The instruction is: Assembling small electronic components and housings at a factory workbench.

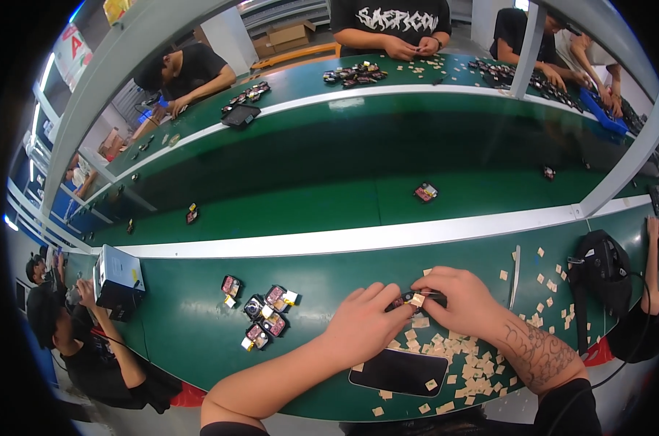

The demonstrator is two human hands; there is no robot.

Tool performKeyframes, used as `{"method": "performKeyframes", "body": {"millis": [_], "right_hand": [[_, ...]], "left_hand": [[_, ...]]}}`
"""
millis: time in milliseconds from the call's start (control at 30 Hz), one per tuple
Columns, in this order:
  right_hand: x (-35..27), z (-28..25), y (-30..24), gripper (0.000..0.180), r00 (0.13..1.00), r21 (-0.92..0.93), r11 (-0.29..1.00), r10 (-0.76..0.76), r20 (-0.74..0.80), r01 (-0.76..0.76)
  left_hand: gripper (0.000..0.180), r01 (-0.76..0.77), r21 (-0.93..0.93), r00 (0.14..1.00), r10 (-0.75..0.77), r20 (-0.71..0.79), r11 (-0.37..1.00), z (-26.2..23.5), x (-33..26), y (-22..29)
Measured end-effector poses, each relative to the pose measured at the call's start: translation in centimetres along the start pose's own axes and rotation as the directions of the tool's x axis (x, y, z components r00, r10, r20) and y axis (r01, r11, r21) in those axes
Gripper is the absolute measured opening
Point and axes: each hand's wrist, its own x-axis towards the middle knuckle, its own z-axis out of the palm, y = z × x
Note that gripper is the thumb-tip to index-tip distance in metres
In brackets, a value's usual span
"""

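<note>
Tan sticker point(417, 299) on a small dark compact point(406, 300), both pinched between left hand point(362, 325) and right hand point(460, 298); probably light, rigid, best gripped by its edges.

Mostly hidden between left hand point(362, 323) and right hand point(460, 299): small part point(416, 299), perhaps tan-capped, kind too small to tell. Left of that part, dark pieces point(262, 312) too small to tell. Below it, phone point(398, 372) partly covered by left wrist.
</note>
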Motion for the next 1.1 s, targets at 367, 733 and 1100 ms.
{"method": "performKeyframes", "body": {"millis": [367, 733, 1100], "right_hand": [[-0.5, 1.1, 1.7, 0.017, 0.966, 0.668, 0.701, 0.135, 0.222, -0.252], [-0.3, -0.2, -0.2, 0.014, 0.956, 0.715, 0.636, 0.168, 0.239, -0.291], [-0.5, -1.0, -2.0, 0.022, 0.998, 0.398, 0.916, 0.055, -0.008, -0.047]], "left_hand": [[0.041, -0.079, -0.205, 0.969, 0.027, -0.245, 0.976, -0.2, 0.5, 0.1], [0.039, -0.110, -0.324, 0.972, 0.034, -0.234, 0.940, 0.0, 0.3, -0.1], [0.026, 0.243, -0.718, 0.959, -0.272, 0.077, 0.652, -0.5, 0.0, 0.3]]}}
